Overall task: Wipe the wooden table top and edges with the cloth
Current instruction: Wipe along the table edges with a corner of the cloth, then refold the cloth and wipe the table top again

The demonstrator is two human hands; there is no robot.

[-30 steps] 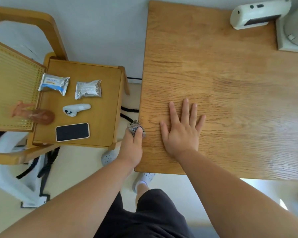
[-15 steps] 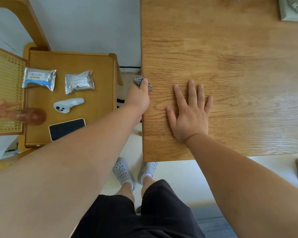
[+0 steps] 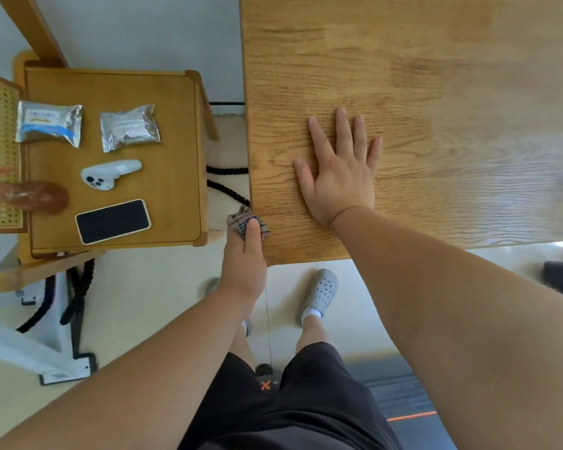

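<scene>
Cloth [image 3: 247,220] at table [image 3: 436,92] edge

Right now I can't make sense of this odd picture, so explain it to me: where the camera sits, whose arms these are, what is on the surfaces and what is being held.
The picture comes from one wide-angle camera worn on a person's head, looking down, so the arms reaching in from the bottom are the wearer's own. There is no machine.

The left hand has a shut grip on a small striped cloth, pressed against the left edge of the wooden table, near its front corner. The right hand lies flat and open on the table top, holding nothing.

To the left stands a smaller side table. On it lie two foil packets, a white controller and a phone with a dark screen.

Below are the person's dark shorts and a grey shoe.
</scene>
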